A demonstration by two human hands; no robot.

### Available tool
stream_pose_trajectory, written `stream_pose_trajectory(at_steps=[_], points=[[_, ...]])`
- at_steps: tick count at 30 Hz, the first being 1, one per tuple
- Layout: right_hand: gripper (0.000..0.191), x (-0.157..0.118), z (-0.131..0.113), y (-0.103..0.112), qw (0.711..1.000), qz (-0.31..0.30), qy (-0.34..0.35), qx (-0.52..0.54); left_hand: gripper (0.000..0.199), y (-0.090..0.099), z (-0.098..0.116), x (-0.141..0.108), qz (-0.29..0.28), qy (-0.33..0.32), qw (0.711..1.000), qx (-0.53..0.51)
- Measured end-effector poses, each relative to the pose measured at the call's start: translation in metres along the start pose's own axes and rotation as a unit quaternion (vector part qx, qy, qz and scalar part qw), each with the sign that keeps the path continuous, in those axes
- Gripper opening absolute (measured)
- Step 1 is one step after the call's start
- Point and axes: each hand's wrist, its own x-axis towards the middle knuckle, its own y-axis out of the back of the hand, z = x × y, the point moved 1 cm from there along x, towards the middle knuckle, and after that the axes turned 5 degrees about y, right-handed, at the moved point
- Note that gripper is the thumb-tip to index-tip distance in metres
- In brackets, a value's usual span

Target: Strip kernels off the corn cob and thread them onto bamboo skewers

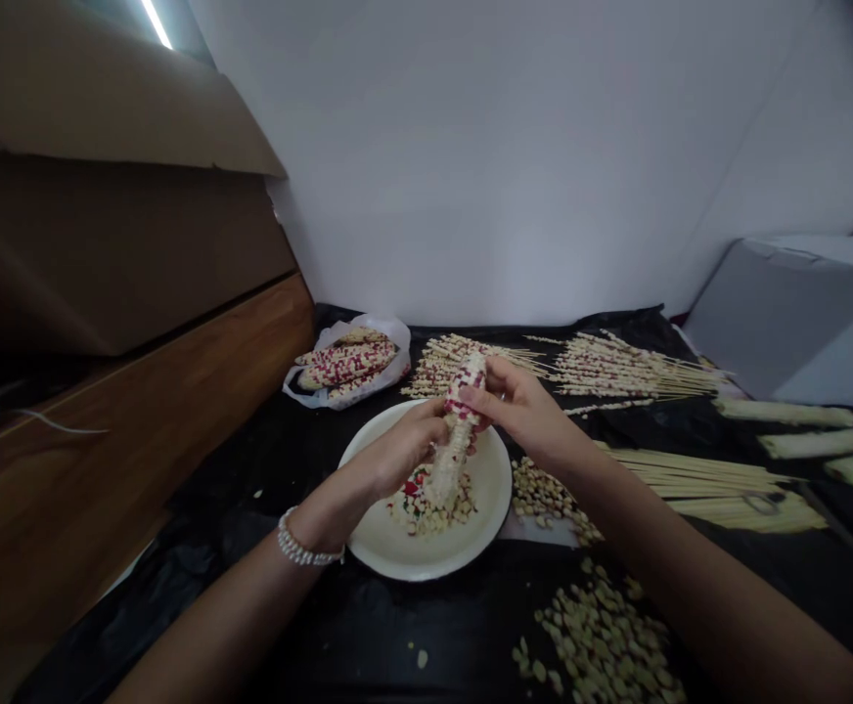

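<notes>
Over a white bowl [379, 550] I hold a corn cob [463, 401] with both hands. Its upper part bears red and cream kernels, while the lower part is stripped pale and points down into the bowl. My right hand [511, 399] is closed around the upper end, the thumb pressed on the kernels. My left hand [413, 445], a beaded bracelet at its wrist, is closed against the cob's left side, partly hiding it. Loose kernels [426, 523] lie in the bowl, over a red and green pattern on its bottom.
A plastic bag of corn cobs [349, 364] sits behind the bowl. Kernel-threaded sticks [603, 367] lie at the back, bare sticks [691, 474] and stripped cobs [785, 413] at right. Kernel piles [606, 636] lie right of the bowl. A cardboard box [118, 225] stands left.
</notes>
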Motion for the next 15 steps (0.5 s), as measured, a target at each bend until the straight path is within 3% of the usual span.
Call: stream_pose_trajectory(at_steps=[4,11,15], points=[[0.026,0.001,-0.003,0.001,1.0,0.014,-0.004,0.008,0.032,0.002,0.01,-0.007,-0.003,0.038,0.999,0.002],[0.033,0.002,-0.002,0.0,1.0,0.024,-0.01,0.004,0.035,0.0,0.013,-0.007,0.01,-0.083,0.977,0.196],[0.032,0.002,-0.001,0.002,1.0,0.028,-0.011,-0.003,0.037,0.002,0.011,-0.009,0.032,-0.09,0.96,0.265]])
